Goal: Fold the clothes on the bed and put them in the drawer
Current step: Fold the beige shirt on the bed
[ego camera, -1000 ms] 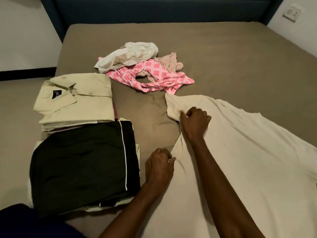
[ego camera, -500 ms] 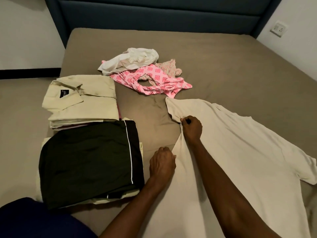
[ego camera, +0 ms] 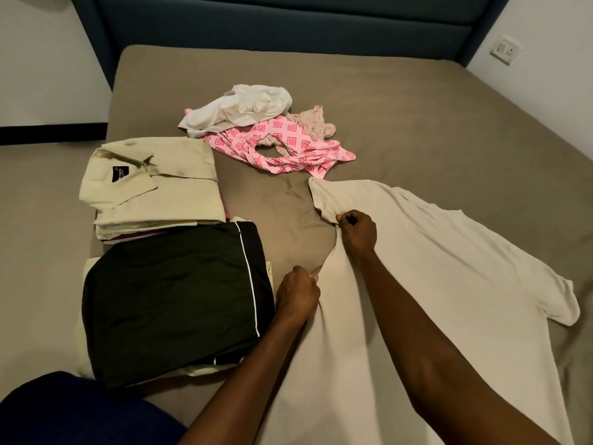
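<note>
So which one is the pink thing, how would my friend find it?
Start at the blue headboard and come down the bed to the small unfolded heap in the middle. The pink cloth lies at its front, under the white cloth. It alone has pink squares printed all over.

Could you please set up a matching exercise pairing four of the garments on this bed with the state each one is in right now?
Things:
1. beige T-shirt
2. black garment with white piping
3. pale yellow collared shirt
4. pink patterned garment

States:
A. crumpled, unfolded, beside a white garment
B. folded, label showing at the collar
C. spread flat, edge gripped by left hand and right hand
D. folded, on top of the nearer stack

Pairs: 1-C, 2-D, 3-B, 4-A
</note>
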Demonstrator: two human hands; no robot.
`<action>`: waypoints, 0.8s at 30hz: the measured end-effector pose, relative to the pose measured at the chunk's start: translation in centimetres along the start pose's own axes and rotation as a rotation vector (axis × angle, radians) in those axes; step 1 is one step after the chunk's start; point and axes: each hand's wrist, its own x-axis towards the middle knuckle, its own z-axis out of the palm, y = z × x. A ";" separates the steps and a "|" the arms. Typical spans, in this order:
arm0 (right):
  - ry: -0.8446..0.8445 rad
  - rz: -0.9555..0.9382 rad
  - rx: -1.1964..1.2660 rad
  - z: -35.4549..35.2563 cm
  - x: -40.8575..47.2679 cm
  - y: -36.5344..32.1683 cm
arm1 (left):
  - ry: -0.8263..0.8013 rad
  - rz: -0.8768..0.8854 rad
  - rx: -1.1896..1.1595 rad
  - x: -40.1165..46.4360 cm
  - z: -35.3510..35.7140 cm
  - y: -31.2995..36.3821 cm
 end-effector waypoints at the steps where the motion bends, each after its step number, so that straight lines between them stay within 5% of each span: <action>1: -0.017 -0.024 -0.035 -0.3 0.0 -0.3 | -0.009 -0.001 0.020 0.0 0.0 0.1; 8: 0.012 -0.281 -0.555 -2.7 -8.5 0.5 | -0.005 0.053 0.224 -0.6 0.4 0.5; 17: -0.156 -0.217 -0.613 -1.9 -14.0 2.3 | 0.247 0.318 0.325 -7.0 1.7 -0.2; 24: -0.181 -0.189 -0.624 -1.9 -14.1 2.0 | 0.179 0.280 0.424 -13.9 3.5 -4.4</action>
